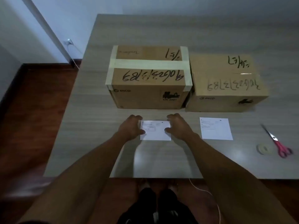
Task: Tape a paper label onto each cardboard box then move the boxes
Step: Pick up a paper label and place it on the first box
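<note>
Two cardboard boxes stand side by side on the grey table (90, 126). The left box (149, 88) is taller and bound with pale tape; the right box (226, 88) is lower. Both carry black handwriting on top. In front of the left box a white paper label (156, 131) lies on the table. My left hand (131, 126) grips its left edge and my right hand (177, 126) grips its right edge. A second paper label (216, 129) lies flat in front of the right box, untouched.
A roll of pale tape (264, 149) and pink-handled scissors (277, 143) lie at the table's right side. The table's near edge runs just before my legs. Dark wood floor lies left, with a white cable (210, 196) below the table.
</note>
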Demonstrator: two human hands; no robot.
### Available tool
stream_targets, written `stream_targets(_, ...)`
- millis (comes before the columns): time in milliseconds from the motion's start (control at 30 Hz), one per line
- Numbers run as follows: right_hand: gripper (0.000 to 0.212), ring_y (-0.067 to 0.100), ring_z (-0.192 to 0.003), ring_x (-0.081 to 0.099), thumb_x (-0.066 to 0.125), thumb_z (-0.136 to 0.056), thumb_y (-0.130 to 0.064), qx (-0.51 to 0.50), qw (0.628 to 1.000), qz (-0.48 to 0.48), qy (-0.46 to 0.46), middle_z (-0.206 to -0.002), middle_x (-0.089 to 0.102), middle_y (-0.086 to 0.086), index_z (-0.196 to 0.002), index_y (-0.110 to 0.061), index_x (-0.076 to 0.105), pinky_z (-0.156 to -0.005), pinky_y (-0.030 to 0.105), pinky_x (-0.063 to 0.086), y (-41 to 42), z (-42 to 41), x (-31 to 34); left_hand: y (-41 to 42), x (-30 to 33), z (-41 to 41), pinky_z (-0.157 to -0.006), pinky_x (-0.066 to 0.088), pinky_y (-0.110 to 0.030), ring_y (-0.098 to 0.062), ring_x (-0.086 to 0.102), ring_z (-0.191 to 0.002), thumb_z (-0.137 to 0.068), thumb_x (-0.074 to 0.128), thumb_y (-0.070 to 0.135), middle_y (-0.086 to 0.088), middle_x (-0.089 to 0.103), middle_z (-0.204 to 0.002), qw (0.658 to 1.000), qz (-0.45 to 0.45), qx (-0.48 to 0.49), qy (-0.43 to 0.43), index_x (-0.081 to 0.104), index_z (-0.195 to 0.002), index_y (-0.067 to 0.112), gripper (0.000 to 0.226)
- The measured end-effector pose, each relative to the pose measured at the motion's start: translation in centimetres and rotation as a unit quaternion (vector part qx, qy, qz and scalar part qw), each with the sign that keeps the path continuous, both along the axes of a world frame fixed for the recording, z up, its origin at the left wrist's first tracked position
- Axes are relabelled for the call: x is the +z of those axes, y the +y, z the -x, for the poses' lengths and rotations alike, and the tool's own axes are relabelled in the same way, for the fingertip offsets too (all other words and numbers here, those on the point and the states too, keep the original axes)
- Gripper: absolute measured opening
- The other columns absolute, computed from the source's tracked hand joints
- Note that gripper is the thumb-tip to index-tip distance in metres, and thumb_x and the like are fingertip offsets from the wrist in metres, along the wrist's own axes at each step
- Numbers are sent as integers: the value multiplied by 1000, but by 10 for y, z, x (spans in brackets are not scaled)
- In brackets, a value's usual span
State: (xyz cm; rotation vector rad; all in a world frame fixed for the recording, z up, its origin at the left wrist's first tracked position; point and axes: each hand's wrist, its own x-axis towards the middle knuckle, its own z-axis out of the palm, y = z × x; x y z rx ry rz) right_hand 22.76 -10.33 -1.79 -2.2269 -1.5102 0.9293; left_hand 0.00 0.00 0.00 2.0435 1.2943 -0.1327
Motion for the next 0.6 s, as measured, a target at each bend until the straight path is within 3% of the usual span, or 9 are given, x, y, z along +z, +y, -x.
stream_targets(67,49,34,-112,52,84,-75,-22,14,1000,-6,-14,-112,47,6,-116,-10,60,-84,40,49,3,-1,-5,2,-4,-4,-99,50,-43,-31,56,-120,-78,87,31,-12,50,-136,1000,8,-10,14,52,-145,20,77)
stream_targets(100,54,33,-113,49,85,-73,-23,21,1000,8,-19,-113,44,6,-119,-10,58,-84,40,49,3,-2,-8,3,-8,-5,-100,49,-43,-32,55,-119,-78,87,30,-13,49,-135,1000,13,-15,20,52,-145,20,76)
stream_targets(233,86,31,-127,37,89,-73,-24,31,998,63,-10,-134,37,13,-146,-11,45,-102,46,45,6,-5,-15,7,-20,-9,-102,49,-45,-36,56,-119,-78,89,26,-15,45,-135,999,27,-12,20,51,-146,19,79)
stream_targets(367,70,26,-113,41,93,-68,-22,28,998,64,9,-119,33,3,-124,-15,52,-95,42,48,8,-12,-20,11,-27,-10,-100,51,-44,-35,58,-112,-73,91,25,-11,42,-132,999,28,-30,31,49,-145,22,83)
stream_targets(500,55,22,-101,42,94,-66,-21,46,996,78,7,-113,36,4,-107,-13,58,-83,35,45,11,-13,-19,11,-28,-10,-90,53,-40,-26,57,-98,-70,91,21,-3,40,-121,999,39,-31,18,53,-124,24,66)
stream_targets(600,48,24,-91,48,91,-67,-12,43,996,63,34,-107,43,5,-100,-10,57,-75,38,50,9,-11,-16,10,-30,-9,-82,54,-38,-23,56,-93,-68,91,16,-2,42,-116,999,46,-25,3,50,-109,24,58)
